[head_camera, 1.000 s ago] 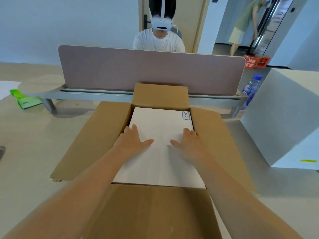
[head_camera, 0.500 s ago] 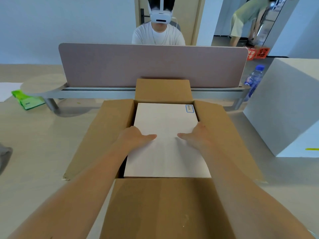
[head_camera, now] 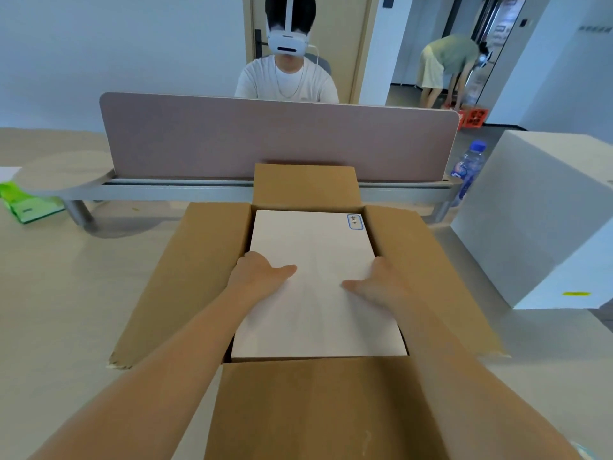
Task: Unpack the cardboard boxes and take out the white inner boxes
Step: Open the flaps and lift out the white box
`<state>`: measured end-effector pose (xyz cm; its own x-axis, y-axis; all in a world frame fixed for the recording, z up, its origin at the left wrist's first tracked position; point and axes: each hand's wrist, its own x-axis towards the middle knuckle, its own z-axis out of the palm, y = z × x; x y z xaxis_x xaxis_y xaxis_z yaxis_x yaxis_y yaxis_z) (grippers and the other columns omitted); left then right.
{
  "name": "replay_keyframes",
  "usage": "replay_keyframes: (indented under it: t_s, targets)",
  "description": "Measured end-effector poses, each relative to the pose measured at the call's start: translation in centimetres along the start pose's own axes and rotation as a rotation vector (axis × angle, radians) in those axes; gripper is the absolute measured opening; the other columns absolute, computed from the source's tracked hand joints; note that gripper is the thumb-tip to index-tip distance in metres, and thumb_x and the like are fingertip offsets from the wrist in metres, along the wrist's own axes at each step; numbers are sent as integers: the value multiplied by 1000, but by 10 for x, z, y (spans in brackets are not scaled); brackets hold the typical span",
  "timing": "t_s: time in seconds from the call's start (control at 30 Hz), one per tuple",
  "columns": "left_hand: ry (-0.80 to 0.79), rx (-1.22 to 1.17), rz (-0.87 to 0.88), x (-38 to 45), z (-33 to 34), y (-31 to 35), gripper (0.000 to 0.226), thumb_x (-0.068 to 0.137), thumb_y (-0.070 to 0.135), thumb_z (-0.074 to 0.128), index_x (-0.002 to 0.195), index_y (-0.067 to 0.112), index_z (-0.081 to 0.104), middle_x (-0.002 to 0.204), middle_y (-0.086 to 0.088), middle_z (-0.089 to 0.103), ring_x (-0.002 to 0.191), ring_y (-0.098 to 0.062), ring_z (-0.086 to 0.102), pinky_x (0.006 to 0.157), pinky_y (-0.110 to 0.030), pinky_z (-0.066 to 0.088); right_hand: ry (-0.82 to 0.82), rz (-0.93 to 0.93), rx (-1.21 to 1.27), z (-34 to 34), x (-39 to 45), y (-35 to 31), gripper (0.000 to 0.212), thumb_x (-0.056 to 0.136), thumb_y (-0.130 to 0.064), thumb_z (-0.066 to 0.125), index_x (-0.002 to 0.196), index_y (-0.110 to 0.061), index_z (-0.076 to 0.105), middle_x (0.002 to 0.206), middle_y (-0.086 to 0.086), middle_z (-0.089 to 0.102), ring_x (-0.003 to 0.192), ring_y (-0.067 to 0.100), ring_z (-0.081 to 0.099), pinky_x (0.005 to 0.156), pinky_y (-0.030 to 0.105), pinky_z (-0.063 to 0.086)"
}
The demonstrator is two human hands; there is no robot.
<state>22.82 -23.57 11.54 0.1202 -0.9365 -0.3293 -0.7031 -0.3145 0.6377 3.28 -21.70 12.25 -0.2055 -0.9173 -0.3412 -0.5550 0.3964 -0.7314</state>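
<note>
An open brown cardboard box point(head_camera: 195, 277) lies on the table with all its flaps spread out. Inside it sits a white inner box point(head_camera: 315, 313), flat, with a small blue-edged label at its far right corner. My left hand point(head_camera: 260, 273) grips the inner box's left edge: thumb on top, fingers tucked down into the gap by the cardboard wall. Gripping the right edge the same way is my right hand point(head_camera: 379, 283). The fingers of both hands are hidden in the gaps.
A large white box point(head_camera: 537, 220) stands on the table at the right, with a water bottle point(head_camera: 467, 167) behind it. A pink desk divider point(head_camera: 278, 137) runs just behind the carton; a person with a headset sits beyond it. A green packet point(head_camera: 23, 204) lies far left.
Both hands slid outward from lying flat on the white box's top to its left and right edges, and the fingers went down into the gaps.
</note>
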Motion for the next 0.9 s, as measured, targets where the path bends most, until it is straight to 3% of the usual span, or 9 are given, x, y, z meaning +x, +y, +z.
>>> replay_keyframes:
  t_s: [0.07,0.13,0.27,0.33,0.4,0.53,0.67,0.8,0.9]
  targets:
    - [21,48,10,-1,0,-1,43,84,45,62,67,11,43,69,0,46,58,-11,45,52,-23,35,32,24,-73,3,0,0,71,77,-35,72,126,-1,35,122,7,51,114,25,51,82,29,38]
    - [21,110,10,-1,-1,0,48,81,49,63,61,13,38,63,2,43,54,-10,42,49,-21,33,35,57,-109,4,1,1,76,74,-43,72,126,1,39,122,9,53,105,24,53,78,27,39]
    - [21,181,-9,2,-4,5,50,79,57,61,74,8,49,74,3,45,67,-12,49,55,-23,36,-16,85,-91,4,8,2,55,67,-48,76,94,-9,47,95,5,51,78,19,49,51,24,32]
    - [32,163,-18,3,-4,5,61,77,60,61,98,3,51,92,0,47,86,-18,53,66,-25,38,-22,67,-38,4,11,6,59,64,-46,78,98,-9,49,93,4,52,79,20,50,50,22,32]
    - [41,114,-36,1,-4,5,74,75,59,64,114,-2,47,106,-5,52,94,-22,55,64,-25,38,-40,43,42,1,11,6,41,71,-37,77,90,-7,57,83,1,57,71,16,54,50,21,35]
    - [45,-12,-32,-3,-9,2,60,74,48,72,104,1,49,83,-1,51,79,-18,51,58,-25,36,-71,1,231,-10,5,9,23,79,-21,72,76,-15,50,76,-2,55,63,8,49,48,18,39]
    - [44,-215,21,-1,-15,-9,33,73,37,76,85,14,55,86,1,59,82,-17,54,70,-27,41,-44,23,354,-14,0,10,38,72,-21,77,90,4,54,88,19,58,76,23,54,69,29,42]
    - [65,-348,87,0,-16,-20,26,75,29,75,81,20,51,91,-1,60,90,-22,59,81,-36,50,-56,-26,490,-16,-7,12,57,58,-29,79,91,11,54,97,31,61,78,27,55,72,38,45]
    - [64,-476,165,-3,-18,-25,18,76,21,74,87,16,61,90,-3,68,87,-24,65,79,-39,52,-66,-64,624,-20,-10,14,26,79,-10,67,102,2,65,109,22,66,85,30,63,77,38,52]
